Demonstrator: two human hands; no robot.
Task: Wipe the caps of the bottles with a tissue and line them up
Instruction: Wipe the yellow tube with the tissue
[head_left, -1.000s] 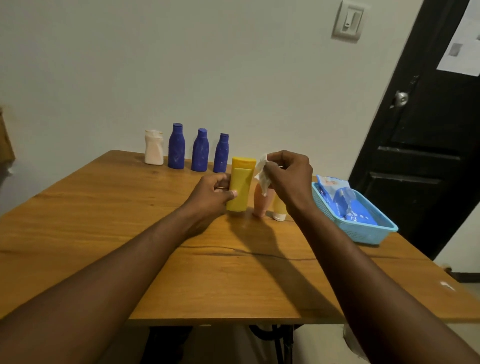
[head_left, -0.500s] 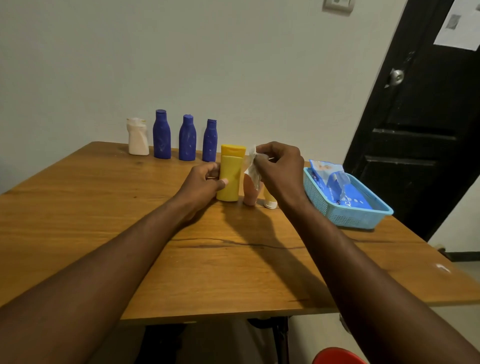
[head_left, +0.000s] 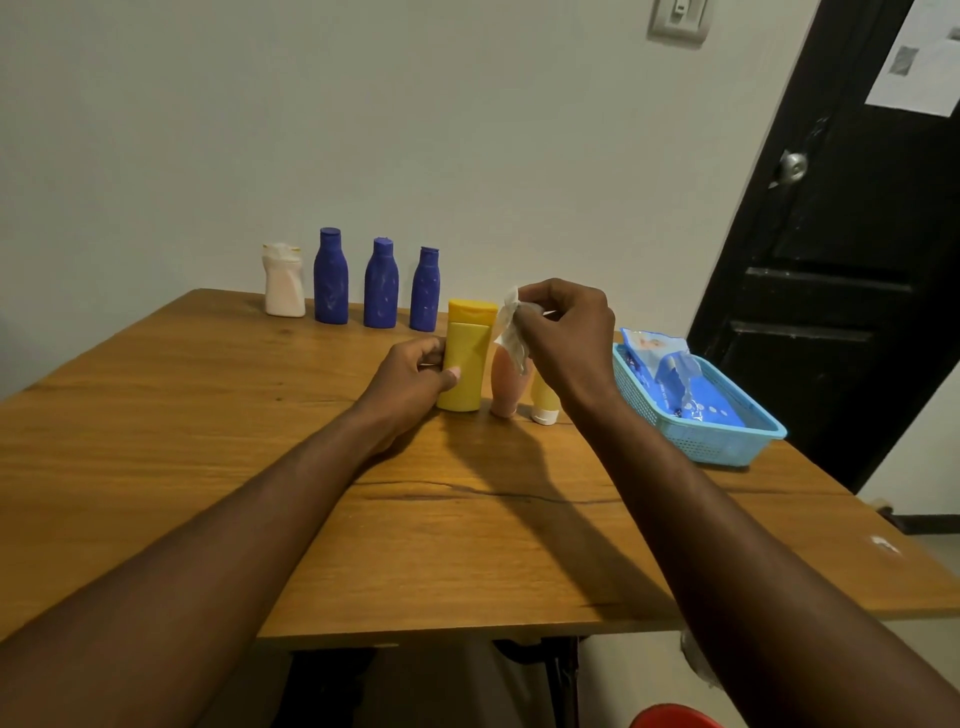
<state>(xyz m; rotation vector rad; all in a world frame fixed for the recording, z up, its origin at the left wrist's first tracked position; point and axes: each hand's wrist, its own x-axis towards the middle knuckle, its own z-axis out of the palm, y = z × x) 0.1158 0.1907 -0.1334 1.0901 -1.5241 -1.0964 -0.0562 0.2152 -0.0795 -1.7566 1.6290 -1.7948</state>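
A yellow bottle (head_left: 466, 358) stands upright mid-table with its yellow cap on top. My left hand (head_left: 415, 376) grips its lower body from the left. My right hand (head_left: 563, 332) pinches a white tissue (head_left: 510, 332) just right of the cap, not touching it. Behind the tissue stand a peach tube (head_left: 505, 387) and a small yellow tube with a white cap down (head_left: 544, 402). Along the far edge a white bottle (head_left: 283, 280) and three blue bottles (head_left: 382, 284) stand in a row.
A light blue basket (head_left: 727, 441) holding a blue wipes packet (head_left: 675, 382) sits at the table's right edge. A black door stands to the right. The wooden table (head_left: 208, 415) has a long crack across its middle.
Both hands keep their holds on the bottle and the tissue. The view has shifted slightly; the tissue stays beside the cap.
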